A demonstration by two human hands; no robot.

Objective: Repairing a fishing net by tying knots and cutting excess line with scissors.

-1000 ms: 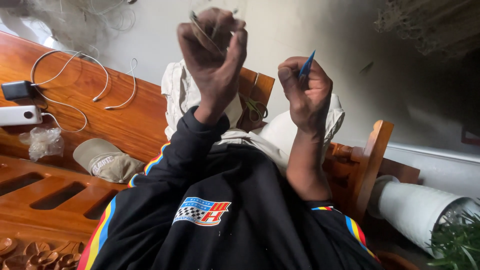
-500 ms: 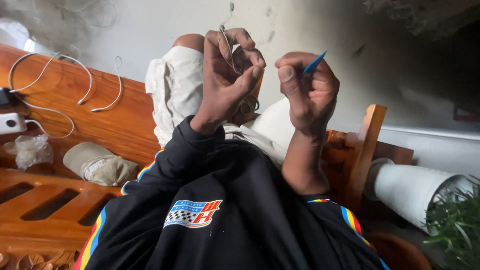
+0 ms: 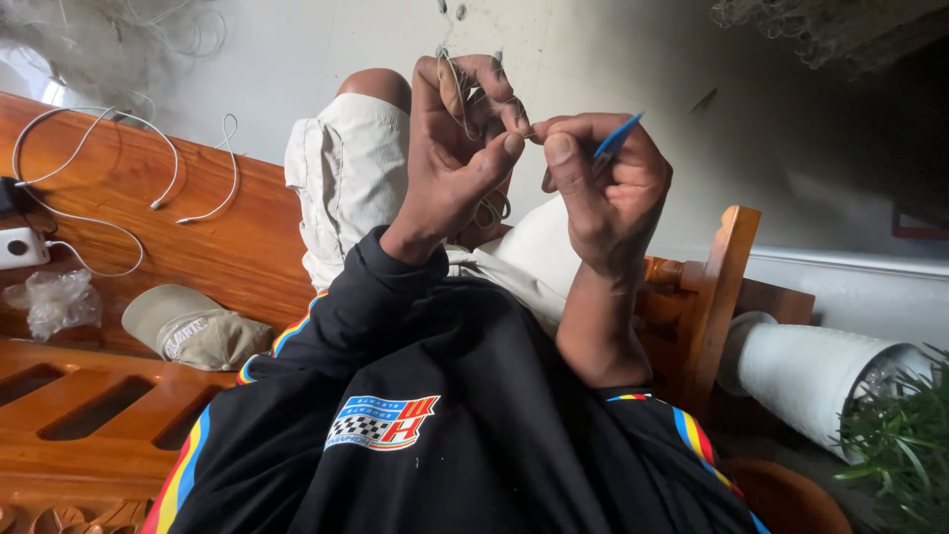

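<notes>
Hands up in front of the camera, close together, working fine thread. Left hand (image 3: pixel 450 163) has its fingers curled, thumb and forefinger pressed together and pinching a thin pale fishing-net line (image 3: pixel 457 84) that loops over the fingers and runs upward past small grey beads near the top edge. Right hand (image 3: pixel 603 188) sits just beside it, fingertips touching the left ones, closed around a slim blue plastic netting needle (image 3: pixel 615 143) whose tip pokes out between forefinger and thumb, tilted up to the right. A loop of the same line hangs below the left palm, against the cream-coloured shorts (image 3: pixel 351 188) on the raised knee.

Black long sleeves with striped red, yellow and blue trim cover both forearms; the right sleeve is pushed up, baring the wrist.

Off to the left, a polished brown wooden bench (image 3: pixel 217 237) carries a thin white cable (image 3: pixel 94 168) lying in loose curves, a white charger block (image 3: pixel 20 247) at the far edge, a crumpled clear plastic bag (image 3: pixel 59 302) and a beige cloth cap (image 3: pixel 193 331) resting near the sleeve. On the right, a white cylindrical pot (image 3: pixel 820 371) lies tilted with green leaves (image 3: pixel 900 435) spilling from its mouth, well apart from the hands.
</notes>
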